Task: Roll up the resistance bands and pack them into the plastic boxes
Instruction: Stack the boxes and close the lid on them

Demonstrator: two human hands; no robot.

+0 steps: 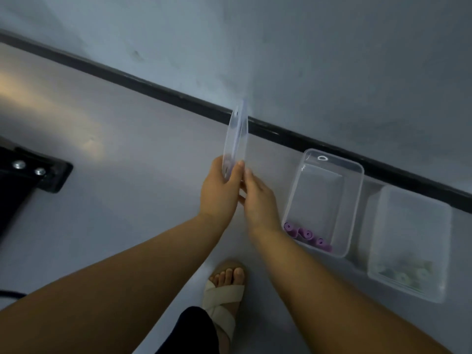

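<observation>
A clear plastic lid (236, 134) stands on edge in the air, seen almost edge-on. My left hand (219, 190) grips its lower end, thumb on one face. My right hand (258, 198) touches the same end from the right, fingers curled against it. On the floor to the right lies an open clear plastic box (355, 190) with several rolled purple bands (306, 235) at its near end. Further right a second clear box (413, 226), covered by its lid, holds rolled green bands (403, 273).
Both boxes sit on a grey floor along a black skirting strip (178, 97) below a grey wall. A black metal foot with bolts (38, 172) is at the left. My sandalled foot (224, 290) stands just below my hands.
</observation>
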